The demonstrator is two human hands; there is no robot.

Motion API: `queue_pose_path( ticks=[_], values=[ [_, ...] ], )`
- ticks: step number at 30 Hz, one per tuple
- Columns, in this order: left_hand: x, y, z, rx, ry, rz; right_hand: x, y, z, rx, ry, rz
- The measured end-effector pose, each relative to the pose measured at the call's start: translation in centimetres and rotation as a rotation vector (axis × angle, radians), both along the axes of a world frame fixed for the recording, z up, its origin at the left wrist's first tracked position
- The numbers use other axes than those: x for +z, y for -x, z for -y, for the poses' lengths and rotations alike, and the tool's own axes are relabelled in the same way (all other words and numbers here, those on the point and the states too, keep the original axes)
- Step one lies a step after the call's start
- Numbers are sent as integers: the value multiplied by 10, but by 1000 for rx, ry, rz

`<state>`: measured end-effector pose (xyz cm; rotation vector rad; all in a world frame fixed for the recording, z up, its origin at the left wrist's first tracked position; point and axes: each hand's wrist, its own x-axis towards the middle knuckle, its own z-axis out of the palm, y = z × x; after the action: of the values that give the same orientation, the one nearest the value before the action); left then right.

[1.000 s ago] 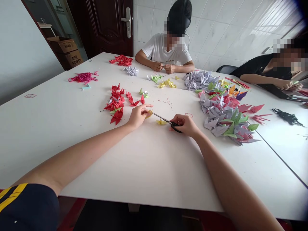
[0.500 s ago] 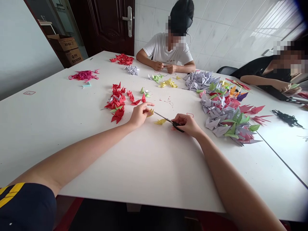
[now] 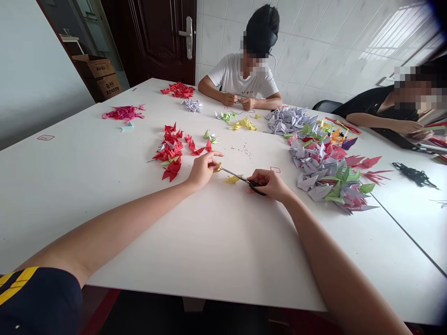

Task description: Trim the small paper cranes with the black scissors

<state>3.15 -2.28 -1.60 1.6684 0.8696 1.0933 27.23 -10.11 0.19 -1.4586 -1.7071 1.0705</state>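
My left hand point(image 3: 203, 170) pinches a small yellow origami crane point(image 3: 218, 167), mostly covered by the fingers. In my right hand point(image 3: 271, 182) is a pair of black-handled scissors point(image 3: 257, 188); the slim metal blades point left and their tips meet the yellow crane. Whether the blades are apart is too fine to tell. Below the blades another yellow paper crane point(image 3: 232, 179) lies on the white table point(image 3: 195, 242). Just beyond my left hand are several red paper cranes point(image 3: 171, 149) and a green-and-white one point(image 3: 210, 137).
A large heap of grey, pink and green paper cranes point(image 3: 324, 163) spreads on the right. Pink cord point(image 3: 124, 112) lies at the far left, black cord point(image 3: 415, 175) at the right. One person point(image 3: 244, 77) sits opposite, another point(image 3: 380, 109) at the right. Red specks point(image 3: 245, 150) dot the table.
The scissor blades have come up against the yellow crane in my left hand, and that crane has turned so less of it shows. The view has tilted slightly.
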Motion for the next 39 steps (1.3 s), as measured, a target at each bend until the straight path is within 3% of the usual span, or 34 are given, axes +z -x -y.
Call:
queue_pose_path(
  ticks=[16, 39],
  values=[
    [8, 1, 7, 52, -94, -83, -3, -5, -2, -2, 25, -47],
    [3, 1, 4, 34, -78, -63, -4, -5, -2, -5, 17, -15]
  ],
)
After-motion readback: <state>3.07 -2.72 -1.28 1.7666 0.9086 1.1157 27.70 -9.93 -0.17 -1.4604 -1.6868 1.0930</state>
